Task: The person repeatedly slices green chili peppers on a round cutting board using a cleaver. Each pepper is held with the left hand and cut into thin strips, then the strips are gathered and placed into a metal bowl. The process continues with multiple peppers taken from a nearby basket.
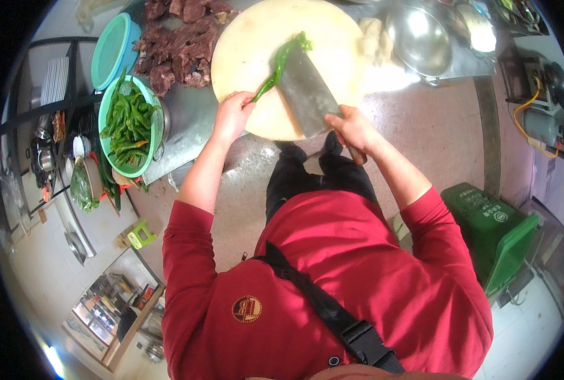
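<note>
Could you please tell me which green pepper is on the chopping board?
The single pepper pinched by the left hand, beside the cleaver; the heaped peppers lie in the light-green basket.

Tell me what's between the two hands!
The head view shows the green pepper, some bare round board and the cleaver's blade between the left hand and right hand.

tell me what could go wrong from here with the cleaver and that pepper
The left hand holds the green pepper near the cleaver, so a slip might cut its fingers. The slim, curved pepper could roll on the chopping board. Dark red meat heaped beside the board might slide over and soil the pepper.
</note>
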The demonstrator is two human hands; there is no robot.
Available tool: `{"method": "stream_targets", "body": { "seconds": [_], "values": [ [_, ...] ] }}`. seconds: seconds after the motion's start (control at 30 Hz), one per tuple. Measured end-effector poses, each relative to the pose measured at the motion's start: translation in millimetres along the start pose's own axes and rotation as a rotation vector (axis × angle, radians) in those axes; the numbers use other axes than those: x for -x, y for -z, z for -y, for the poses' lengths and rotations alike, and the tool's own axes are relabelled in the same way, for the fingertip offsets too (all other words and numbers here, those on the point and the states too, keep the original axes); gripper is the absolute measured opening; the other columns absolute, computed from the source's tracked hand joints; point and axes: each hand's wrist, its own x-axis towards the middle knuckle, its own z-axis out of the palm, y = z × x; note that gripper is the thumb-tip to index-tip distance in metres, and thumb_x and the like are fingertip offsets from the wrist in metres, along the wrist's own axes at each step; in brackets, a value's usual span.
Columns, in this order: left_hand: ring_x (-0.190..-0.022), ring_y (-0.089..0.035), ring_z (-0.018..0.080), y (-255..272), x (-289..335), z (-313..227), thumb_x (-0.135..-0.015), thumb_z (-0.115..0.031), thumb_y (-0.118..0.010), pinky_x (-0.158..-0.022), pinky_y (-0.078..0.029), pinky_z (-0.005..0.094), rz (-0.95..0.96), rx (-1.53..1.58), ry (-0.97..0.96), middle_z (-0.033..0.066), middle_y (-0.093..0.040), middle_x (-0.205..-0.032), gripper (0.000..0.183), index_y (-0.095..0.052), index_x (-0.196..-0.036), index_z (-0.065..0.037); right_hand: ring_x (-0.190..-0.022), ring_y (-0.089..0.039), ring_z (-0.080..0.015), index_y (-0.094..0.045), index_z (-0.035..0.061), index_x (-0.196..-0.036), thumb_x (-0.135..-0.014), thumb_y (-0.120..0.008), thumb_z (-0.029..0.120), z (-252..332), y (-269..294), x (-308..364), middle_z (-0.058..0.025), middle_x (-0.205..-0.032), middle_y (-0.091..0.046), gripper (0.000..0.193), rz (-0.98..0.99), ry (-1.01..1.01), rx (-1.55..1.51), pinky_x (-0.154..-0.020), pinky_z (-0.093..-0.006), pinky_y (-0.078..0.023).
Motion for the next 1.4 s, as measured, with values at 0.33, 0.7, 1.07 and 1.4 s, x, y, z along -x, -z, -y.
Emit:
{"method": "stream_targets", "body": {
  "seconds": [0.33,0.7,1.07,1.4],
  "values": [
    [-0.091,-0.075,0.0242,-8,10,-4,-0.09,-0.008,-0.076,-0.083,-0.058,0.0348,-0.117,0.011,-0.015,0.0123,-0.077,-0.099,0.019,-0.078,-0.108,-0.004,-0.052,-0.055,-0.0146,-0.061,-0.0006,-0.109,-0.107,-0.062,0.024,-2,-21,18,-0.0037,-0.065,-0.057,0.025,0.11,-0.051,-0.064,-0.052,-0.034,-0.048],
    [-0.092,-0.072,0.028,-16,14,11,-0.09,-0.005,-0.074,-0.084,-0.056,0.0369,-0.261,-0.057,-0.161,0.0116,-0.074,-0.099,0.014,-0.078,-0.104,-0.004,-0.05,-0.051,-0.013,-0.062,-0.0001,-0.118,-0.108,-0.06,0.022,-9,-42,27,-0.0025,-0.063,-0.056,0.024,0.141,-0.056,-0.046,-0.049,-0.0339,-0.046],
    [-0.093,-0.071,0.0328,-10,19,10,-0.089,0.0,-0.068,-0.084,-0.056,0.0405,-0.238,-0.044,-0.098,0.0136,-0.071,-0.095,0.007,-0.072,-0.093,-0.003,-0.049,-0.055,-0.0153,-0.06,-0.0006,-0.132,-0.106,-0.062,0.025,-22,-45,32,-0.0039,-0.063,-0.057,0.036,0.22,-0.06,-0.013,-0.05,-0.034,-0.046],
    [-0.104,-0.072,0.033,-4,-47,-40,-0.092,-0.021,-0.075,-0.093,-0.056,0.0433,-0.193,-0.07,-0.073,0.0181,-0.074,-0.108,0.035,-0.07,-0.12,0.0,-0.062,-0.058,-0.011,-0.065,-0.0026,-0.132,-0.097,-0.064,0.01,12,51,90,-0.0014,-0.08,-0.064,0.037,-0.172,0.027,-0.115,-0.058,-0.0277,-0.049]
  ]
}}
